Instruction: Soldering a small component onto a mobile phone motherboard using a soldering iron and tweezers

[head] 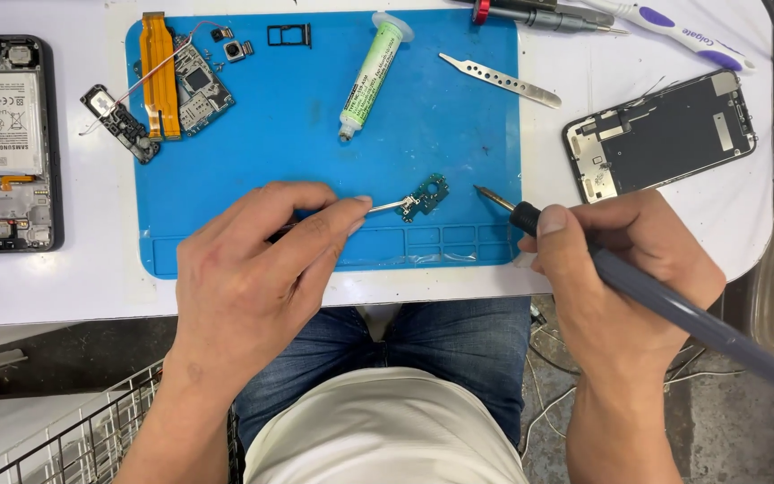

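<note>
My left hand [253, 260] pinches tweezers [387, 206] gripping small board [426, 194]; right hand [620, 269] fisted round soldering iron [638, 287], tip just beside board.

The opened phone [2, 143] is cut off by the left edge.

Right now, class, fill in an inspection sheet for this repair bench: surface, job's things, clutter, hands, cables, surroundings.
Surface: blue mat on a white table.
Job's things: small green board on the mat, pinched by tweezers; soldering iron, tip just right of the board, apart from it.
Clutter: syringe, metal pry tool, motherboard, orange flex, SIM tray, open phone, screen frame, toothbrush.
Hands: left hand grips the tweezers; right hand grips the iron.
Cables: white wires on the floor.
Surroundings: wire basket lower left.
</note>
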